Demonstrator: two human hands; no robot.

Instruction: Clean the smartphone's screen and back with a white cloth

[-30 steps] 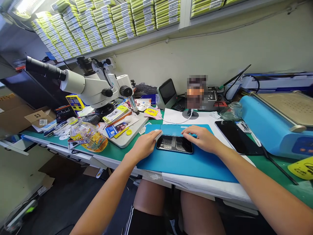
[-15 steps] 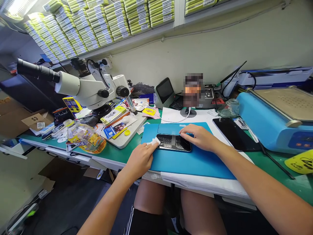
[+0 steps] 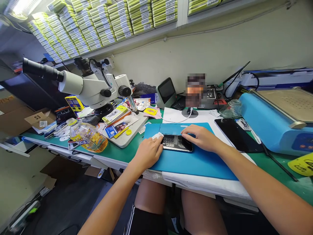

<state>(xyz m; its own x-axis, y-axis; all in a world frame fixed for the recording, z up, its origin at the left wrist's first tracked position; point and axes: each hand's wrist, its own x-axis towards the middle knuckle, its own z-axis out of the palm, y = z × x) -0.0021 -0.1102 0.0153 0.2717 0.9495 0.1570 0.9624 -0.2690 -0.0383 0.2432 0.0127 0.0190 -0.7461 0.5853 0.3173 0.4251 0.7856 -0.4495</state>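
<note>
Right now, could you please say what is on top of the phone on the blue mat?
The left hand holds a white wipe over the left end of the phone; the right hand overlaps its far edge. What they cover is hidden.

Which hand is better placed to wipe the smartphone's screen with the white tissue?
Probably the left hand: it already holds the white tissue at the left end of the smartphone. The right hand is over the smartphone's right end, with no tissue visible in it.
</note>
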